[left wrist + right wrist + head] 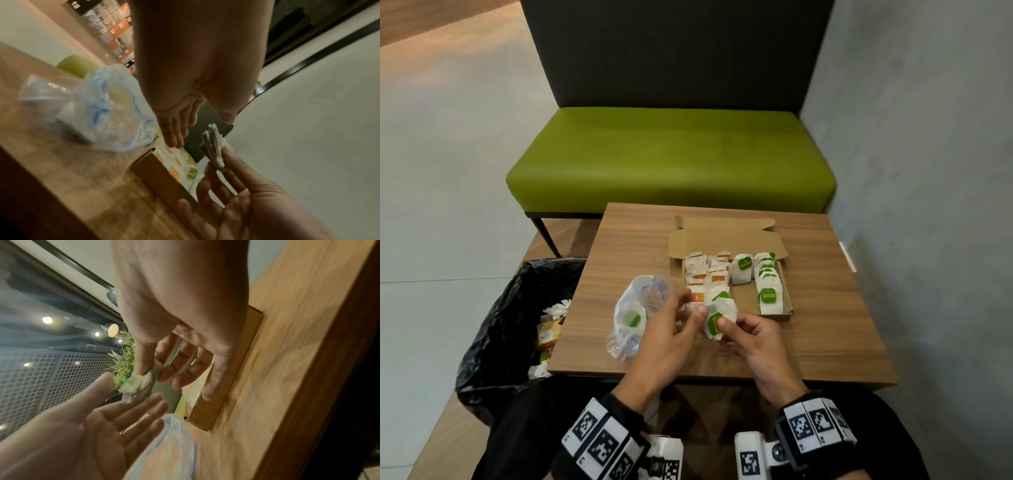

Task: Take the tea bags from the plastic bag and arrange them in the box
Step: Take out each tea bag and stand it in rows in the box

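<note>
- A square table of brown wood-grain laminate (pixel 825 308) fills the lower centre of the head view; both hands work above its near half.
- A shallow open cardboard box (pixel 787 301) lies flat at the centre of the frame, its lid flap folded back toward the top of the picture.
- Inside the box, white paper tea bags stand in rows: orange-tagged ones (pixel 700 274) on the left, green-tagged ones (pixel 767 291) on the right.
- The right hand (pixel 760 339) pinches a small stack of white tea bags with green tags (pixel 717 320) between thumb and fingers, held just above the box's near left corner.
- The left hand (pixel 671 335) is spread, fingers straight and apart, gripping nothing; its fingertips sit close beside the stack, though whether they touch it is hard to tell through the blur.
- A crumpled clear plastic bag with blue trim (pixel 630 318) rests on the table left of the hands, with at least one green-tagged bag visible inside.
- A bin lined with black plastic (pixel 493 325) stands on the floor at the lower left, holding white and yellow scraps.
- A green upholstered bench with a dark backrest (pixel 671 161) spans the upper middle of the frame.
- A grey plaster wall (pixel 928 137) runs down the right; pale floor tiles (pixel 448 154) cover the left.
</note>
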A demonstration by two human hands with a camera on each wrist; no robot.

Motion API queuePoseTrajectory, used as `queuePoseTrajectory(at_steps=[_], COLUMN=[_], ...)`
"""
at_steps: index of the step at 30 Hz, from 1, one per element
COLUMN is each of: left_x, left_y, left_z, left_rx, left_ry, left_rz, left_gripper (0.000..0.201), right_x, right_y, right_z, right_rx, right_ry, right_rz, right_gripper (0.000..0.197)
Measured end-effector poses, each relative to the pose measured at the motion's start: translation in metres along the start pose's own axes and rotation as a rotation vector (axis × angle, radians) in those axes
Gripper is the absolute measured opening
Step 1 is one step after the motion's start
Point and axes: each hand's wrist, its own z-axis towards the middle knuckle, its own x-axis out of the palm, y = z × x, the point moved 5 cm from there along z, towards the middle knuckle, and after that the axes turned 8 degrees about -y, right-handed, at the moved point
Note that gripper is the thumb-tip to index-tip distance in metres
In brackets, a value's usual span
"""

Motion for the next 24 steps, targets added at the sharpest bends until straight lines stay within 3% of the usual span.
queuePoseTrajectory(at_steps=[5, 15, 24], left_x=[0.015, 0.017, 0.016], left_y=[0.010, 0.020, 0.021], left_z=[0.001, 0.002, 0.004], left_rx=[-0.058, -0.121, -0.123], left_ry=[0.171, 0.004, -0.028], left_rz=[-0.113, -0.181, -0.225], left_gripper=[0.025, 0.019, 0.014], right_x=[-0.006, -0.013, -0.023], right_y=[0.004, 0.020, 0.034], right_z=[0.001, 0.006, 0.011], right_rx=[-0.032, -0.148, -0.114], right_ry=[0.055, -0.067, -0.005], right_rz=[-0.083, -0.234, -0.256], right_gripper=[0.020, 0.019, 0.014])
